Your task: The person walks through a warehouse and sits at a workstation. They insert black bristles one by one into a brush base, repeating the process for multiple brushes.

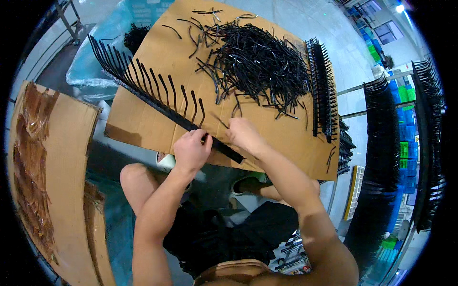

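Observation:
A long black bar [164,110] lies slantwise over the cardboard sheet, with a row of curved black prongs standing up from its far-left part. Its near-right end is bare of prongs. My left hand [192,148] is closed around the bar just past the last prong. Beside it, my right hand [245,136] is closed in a pinch on a thin black stick [220,122], which looks smeared by motion. The fingertips of my right hand are partly hidden. Beyond both hands spreads a heap of loose black sticks [262,59], short and slightly bent.
Finished-looking pronged bars [320,86] lie along the right edge of the cardboard sheet [143,112]. A clear blue plastic-lined bin [93,64] stands at far left. Brown-stained cardboard [71,143] is at left. Racks of hanging black bristly strips [377,157] stand at right.

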`<state>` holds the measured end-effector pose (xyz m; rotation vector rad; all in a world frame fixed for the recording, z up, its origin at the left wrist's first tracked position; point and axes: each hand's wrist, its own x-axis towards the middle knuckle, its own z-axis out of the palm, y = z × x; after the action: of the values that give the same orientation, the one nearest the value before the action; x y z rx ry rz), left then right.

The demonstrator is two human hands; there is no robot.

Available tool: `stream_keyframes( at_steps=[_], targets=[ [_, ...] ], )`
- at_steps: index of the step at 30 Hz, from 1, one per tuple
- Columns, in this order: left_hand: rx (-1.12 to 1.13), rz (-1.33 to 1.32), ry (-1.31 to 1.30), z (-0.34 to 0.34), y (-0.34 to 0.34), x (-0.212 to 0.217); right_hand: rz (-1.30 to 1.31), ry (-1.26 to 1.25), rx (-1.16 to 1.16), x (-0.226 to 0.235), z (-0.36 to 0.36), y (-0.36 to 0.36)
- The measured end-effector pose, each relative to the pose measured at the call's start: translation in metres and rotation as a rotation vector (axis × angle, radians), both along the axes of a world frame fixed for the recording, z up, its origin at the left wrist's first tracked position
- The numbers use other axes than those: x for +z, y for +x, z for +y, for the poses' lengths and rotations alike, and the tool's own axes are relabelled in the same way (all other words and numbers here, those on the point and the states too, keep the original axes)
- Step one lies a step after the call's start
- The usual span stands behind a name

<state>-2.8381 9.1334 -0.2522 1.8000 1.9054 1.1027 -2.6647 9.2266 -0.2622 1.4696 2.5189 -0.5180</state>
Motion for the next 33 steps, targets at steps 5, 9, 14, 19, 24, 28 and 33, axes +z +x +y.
stream_keyframes(
  at_steps=[5, 9, 14, 19, 24, 28, 33],
  targets=[
    [-0.043, 0.035, 0.108, -0.004, 0.004, -0.005, 0.526, -0.521, -0.641, 0.031, -0.012, 0.017],
    [-0.073, 0.058, 0.222, 0.000, 0.004, -0.010, 1.145, -0.560, -0.725, 0.046, -0.032, -0.007],
    [-0.101, 0.071, 0.228, 0.001, 0.006, -0.009, 1.086, -0.173, -0.554, 0.028, -0.057, -0.022],
    [-0.103, 0.068, 0.201, 0.000, 0.006, -0.007, 1.158, -0.173, -0.584, 0.033, -0.063, -0.025],
    [-0.105, 0.068, 0.220, 0.001, 0.004, -0.012, 1.046, -0.022, -0.435, 0.036, -0.064, -0.027],
    [-0.053, 0.117, 0.136, -0.003, 0.006, 0.000, 0.930, 0.095, -0.287, 0.037, -0.061, -0.023],
    [-0.111, 0.067, 0.136, -0.009, 0.015, 0.002, 1.343, -0.272, -0.683, 0.033, -0.063, -0.011]
  ],
)
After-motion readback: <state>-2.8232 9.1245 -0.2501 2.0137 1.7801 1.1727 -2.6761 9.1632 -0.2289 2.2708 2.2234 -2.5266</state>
